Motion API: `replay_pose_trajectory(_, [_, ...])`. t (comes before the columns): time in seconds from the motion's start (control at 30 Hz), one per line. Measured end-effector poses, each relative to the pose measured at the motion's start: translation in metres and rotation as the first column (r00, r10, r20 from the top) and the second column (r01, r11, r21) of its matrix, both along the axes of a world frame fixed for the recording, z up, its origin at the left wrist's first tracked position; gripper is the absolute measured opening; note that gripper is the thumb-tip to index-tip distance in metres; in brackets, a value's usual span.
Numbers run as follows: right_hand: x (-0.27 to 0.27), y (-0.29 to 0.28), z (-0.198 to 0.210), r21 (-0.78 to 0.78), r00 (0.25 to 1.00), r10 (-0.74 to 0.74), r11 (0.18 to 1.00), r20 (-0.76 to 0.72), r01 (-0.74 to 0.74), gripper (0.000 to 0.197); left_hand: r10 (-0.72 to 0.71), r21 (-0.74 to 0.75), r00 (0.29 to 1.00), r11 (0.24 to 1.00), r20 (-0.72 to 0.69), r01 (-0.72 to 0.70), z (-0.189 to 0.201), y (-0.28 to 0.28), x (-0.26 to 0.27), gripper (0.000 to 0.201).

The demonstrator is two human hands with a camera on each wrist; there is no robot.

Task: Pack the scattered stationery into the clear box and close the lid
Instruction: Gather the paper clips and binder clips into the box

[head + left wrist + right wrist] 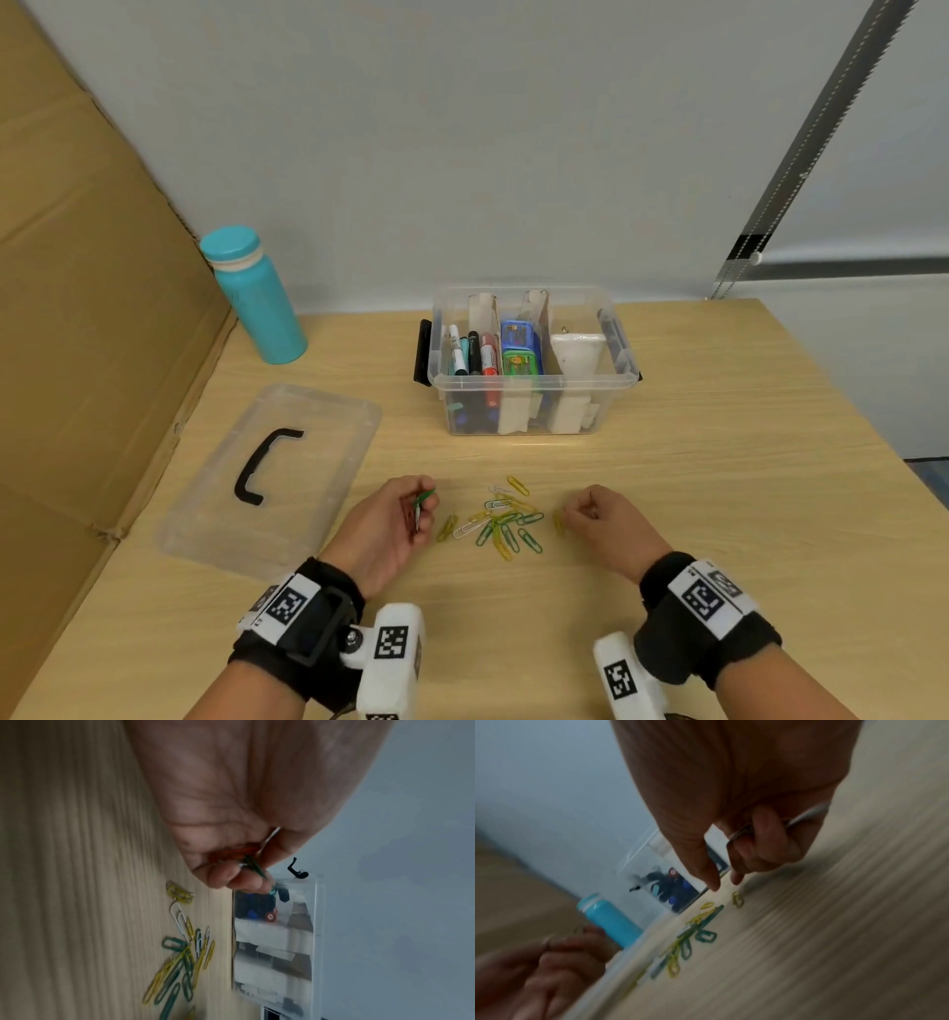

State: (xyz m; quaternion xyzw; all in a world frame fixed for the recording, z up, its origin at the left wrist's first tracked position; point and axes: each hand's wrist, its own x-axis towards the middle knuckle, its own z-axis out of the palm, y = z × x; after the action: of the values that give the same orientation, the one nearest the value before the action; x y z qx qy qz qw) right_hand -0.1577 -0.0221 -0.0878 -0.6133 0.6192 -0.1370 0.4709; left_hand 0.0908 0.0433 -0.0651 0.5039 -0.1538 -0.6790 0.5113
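A loose pile of yellow, green and white paper clips (506, 521) lies on the wooden table between my hands. My left hand (423, 506) is curled round a few picked-up clips, red, green and white (253, 865), just left of the pile. My right hand (577, 514) hovers at the pile's right edge with a whitish clip (808, 814) tucked under its curled fingers. Its thumb and forefinger point down, slightly apart, over a single yellow clip (738, 899). The clear box (534, 379) stands open behind the pile, holding markers, small cases and cardboard dividers.
The clear lid (318, 478) with a black handle lies flat to the left of my left hand. A teal bottle (257, 298) stands at the back left beside a cardboard wall (77, 308). The table's right edge runs diagonally at the right.
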Motion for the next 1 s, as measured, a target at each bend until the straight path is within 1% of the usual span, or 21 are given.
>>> replay_pose_trajectory(0.03, [0.003, 0.002, 0.002, -0.021, 0.994, 0.056, 0.998, -0.094, -0.058, 0.013, 0.003, 0.013, 0.999, 1.000, 0.035, -0.004, -0.002, -0.002, -0.001, 0.022])
replay_pose_trajectory(0.1, [0.010, 0.008, 0.005, -0.007, 0.965, 0.126, 0.991, -0.231, -0.131, 0.033, 0.017, 0.027, 0.998, 0.999, 0.058, -0.018, -0.006, -0.004, -0.001, 0.026])
replay_pose_trajectory(0.2, [0.021, 0.015, 0.010, 0.007, 0.938, 0.166, 0.985, -0.305, -0.172, 0.054, 0.046, 0.017, 0.999, 0.999, 0.000, -0.046, -0.010, -0.005, 0.002, 0.035])
replay_pose_trajectory(0.27, [0.028, 0.021, 0.009, -0.005, 0.919, 0.199, 0.977, -0.341, -0.213, 0.052, 0.049, 0.019, 0.999, 0.999, -0.021, -0.049, -0.012, -0.005, 0.004, 0.038])
replay_pose_trajectory(0.33, [0.034, 0.027, 0.007, -0.023, 0.894, 0.243, 0.962, -0.377, -0.271, 0.040, 0.032, 0.044, 0.999, 0.998, 0.018, -0.033, -0.013, -0.006, 0.003, 0.035])
replay_pose_trajectory(0.37, [0.038, 0.029, 0.006, -0.029, 0.883, 0.257, 0.956, -0.393, -0.291, 0.035, 0.001, 0.060, 0.993, 0.998, 0.116, -0.008, -0.013, -0.006, 0.003, 0.033])
replay_pose_trajectory(0.4, [0.041, 0.030, 0.005, -0.036, 0.874, 0.261, 0.953, -0.409, -0.302, 0.030, -0.066, 0.070, 0.955, 0.996, 0.288, 0.048, -0.013, -0.006, 0.002, 0.031])
replay_pose_trajectory(0.43, [0.045, 0.031, 0.004, -0.044, 0.866, 0.263, 0.950, -0.426, -0.310, 0.026, -0.159, 0.087, 0.850, 0.987, 0.502, 0.133, -0.014, -0.005, 0.001, 0.027])
replay_pose_trajectory(0.47, [0.048, 0.031, 0.002, -0.049, 0.855, 0.265, 0.946, -0.446, -0.319, 0.024, -0.240, 0.110, 0.680, 0.967, 0.693, 0.229, -0.015, -0.005, -0.001, 0.023])
replay_pose_trajectory(0.5, [0.050, 0.031, 0.001, -0.051, 0.840, 0.271, 0.942, -0.470, -0.332, 0.024, -0.286, 0.140, 0.494, 0.940, 0.821, 0.312, -0.018, -0.004, -0.002, 0.023])
replay_pose_trajectory(0.53, [0.052, 0.030, 0.000, -0.052, 0.825, 0.277, 0.937, -0.493, -0.345, 0.024, -0.311, 0.184, 0.337, 0.915, 0.889, 0.359, -0.020, -0.004, -0.005, 0.027])
replay_pose_trajectory(0.6, [0.055, 0.028, -0.001, -0.049, 0.809, 0.283, 0.933, -0.515, -0.357, 0.020, -0.345, 0.274, 0.130, 0.883, 0.929, 0.382, -0.021, -0.004, -0.011, 0.031])
replay_pose_trajectory(0.63, [0.056, 0.028, 0.000, -0.044, 0.806, 0.284, 0.933, -0.519, -0.357, 0.014, -0.352, 0.300, 0.071, 0.873, 0.933, 0.386, -0.021, -0.004, -0.015, 0.029])
replay_pose_trajectory(0.67, [0.057, 0.028, 0.002, -0.034, 0.800, 0.293, 0.931, -0.524, -0.363, 0.007, -0.347, 0.304, 0.044, 0.869, 0.937, 0.389, -0.020, -0.005, -0.017, 0.026])
replay_pose_trajectory(0.77, [0.053, 0.025, 0.005, -0.015, 0.804, 0.333, 0.921, -0.493, -0.390, 0.011, -0.324, 0.293, 0.012, 0.870, 0.946, 0.396, -0.018, -0.007, -0.022, 0.017])
replay_pose_trajectory(0.83, [0.045, 0.022, 0.008, -0.025, 0.840, 0.366, 0.912, -0.400, -0.409, 0.014, -0.322, 0.308, -0.035, 0.858, 0.946, 0.411, -0.016, -0.009, -0.022, 0.015])
replay_pose_trajectory(0.87, [0.041, 0.019, 0.009, -0.019, 0.884, 0.364, 0.922, -0.295, -0.386, 0.016, -0.316, 0.316, -0.071, 0.850, 0.946, 0.422, -0.014, -0.009, -0.022, 0.016])
replay_pose_trajectory(0.9, [0.035, 0.016, 0.011, 0.015, 0.941, 0.316, 0.949, -0.125, -0.316, 0.019, -0.306, 0.324, -0.114, 0.841, 0.945, 0.434, -0.013, -0.010, -0.023, 0.016])
replay_pose_trajectory(0.93, [0.030, 0.015, 0.013, 0.109, 0.974, 0.196, 0.972, 0.117, -0.209, 0.021, -0.293, 0.331, -0.154, 0.831, 0.944, 0.448, -0.012, -0.011, -0.023, 0.017])
replay_pose_trajectory(0.97, [0.026, 0.013, 0.012, 0.246, 0.927, 0.013, 0.963, 0.374, -0.113, 0.021, -0.278, 0.335, -0.189, 0.821, 0.942, 0.462, -0.012, -0.011, -0.024, 0.017])
replay_pose_trajectory(1.0, [0.020, 0.013, 0.012, 0.369, 0.793, -0.170, 0.926, 0.585, -0.074, 0.017, -0.265, 0.336, -0.212, 0.812, 0.941, 0.477, -0.012, -0.011, -0.024, 0.017])
